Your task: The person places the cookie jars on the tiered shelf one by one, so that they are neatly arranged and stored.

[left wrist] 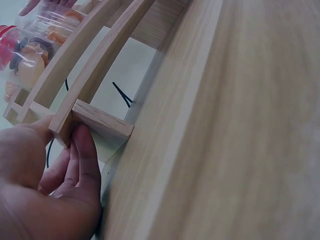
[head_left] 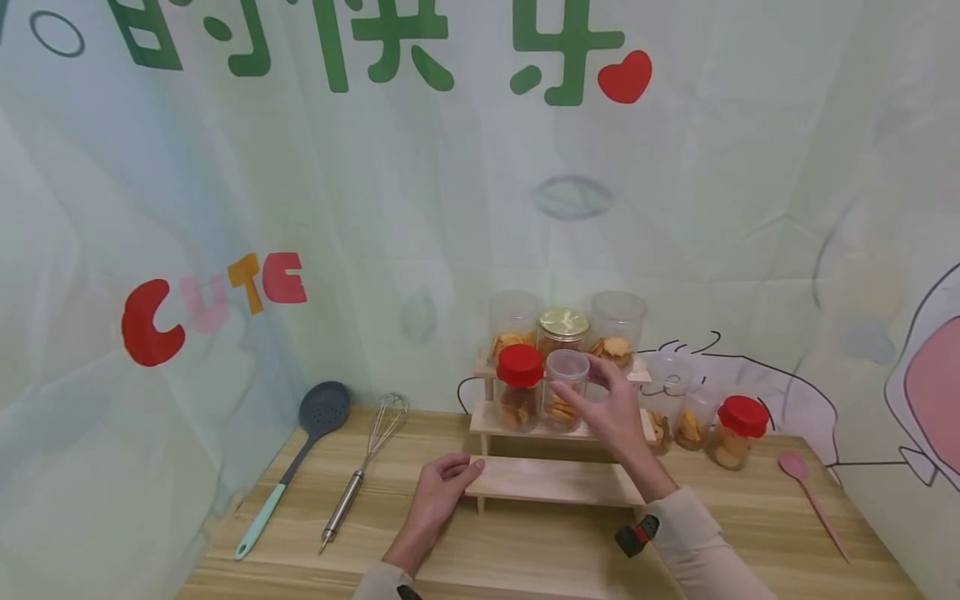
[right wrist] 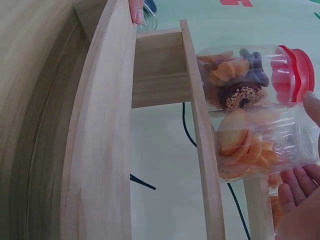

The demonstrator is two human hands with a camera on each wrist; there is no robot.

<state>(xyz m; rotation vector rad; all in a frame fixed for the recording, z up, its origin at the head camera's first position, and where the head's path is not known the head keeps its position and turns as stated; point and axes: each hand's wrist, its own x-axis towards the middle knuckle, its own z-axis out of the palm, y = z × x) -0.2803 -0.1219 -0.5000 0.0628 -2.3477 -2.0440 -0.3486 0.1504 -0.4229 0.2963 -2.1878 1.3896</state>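
Note:
A three-tier wooden stand point(head_left: 555, 481) holds cookie jars. My left hand point(head_left: 441, 492) pinches the left end of its lowest shelf point(left wrist: 95, 65), thumb on top and fingers underneath. My right hand point(head_left: 611, 404) grips a clear jar of cookies point(head_left: 564, 392) near its top; its base is on the middle shelf point(right wrist: 202, 150). Touching or nearly touching it on the left is a red-lidded jar point(head_left: 519, 387) with mixed cookies point(right wrist: 235, 80). Behind, the top shelf carries a gold-lidded jar point(head_left: 564, 327) between two clear jars, left point(head_left: 513, 312) and right point(head_left: 618, 315).
Right of the stand are two clear cookie jars, one partly hidden, and a red-lidded jar point(head_left: 738, 433). A pink spoon point(head_left: 813, 504) lies at far right. On the left lie a whisk point(head_left: 352, 492) and a grey slotted turner point(head_left: 300, 454). A printed curtain point(head_left: 420, 208) hangs behind the table.

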